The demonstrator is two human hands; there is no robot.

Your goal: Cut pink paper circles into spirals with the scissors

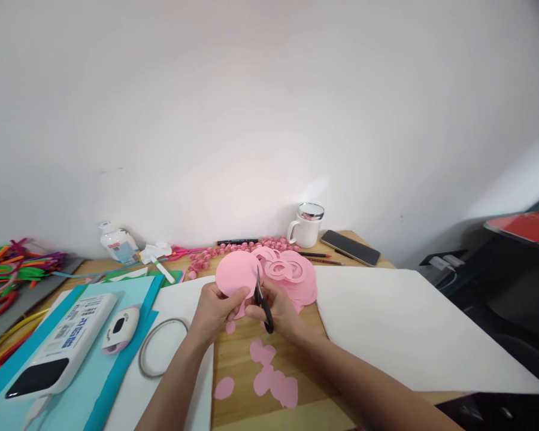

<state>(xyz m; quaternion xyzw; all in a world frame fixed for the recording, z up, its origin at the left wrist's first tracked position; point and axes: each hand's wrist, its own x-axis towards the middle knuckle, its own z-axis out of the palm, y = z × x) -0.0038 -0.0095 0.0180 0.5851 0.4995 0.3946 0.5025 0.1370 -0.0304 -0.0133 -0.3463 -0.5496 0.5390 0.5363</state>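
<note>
Head view: left hand (pixel 215 306) pinches the smooth pink paper disc (pixel 237 273), right hand (pixel 278 308) grips black scissors (pixel 263 299) biting its edge; rounded pink scraps (pixel 273 377) lie just below on bare wood.

Head view under soft, even daylight-like illumination. I read the wall (pixel 269 90) as brightest at its centre, with a pale glow above the mug (pixel 306 228), and greying toward the upper corners. Shadows are faint and soft-edged, as under the left hand (pixel 215 308) and right hand (pixel 282 308). The mug's metal lid (pixel 311 211) carries a small glare, and the phone (pixel 350 247) a dull sheen. The pink disc (pixel 236 272) and scissors (pixel 263 302) are sharp. Wide-angle distortion bows the table (pixel 242 365) toward the edges, and the far right falls dark and indistinct.
</note>
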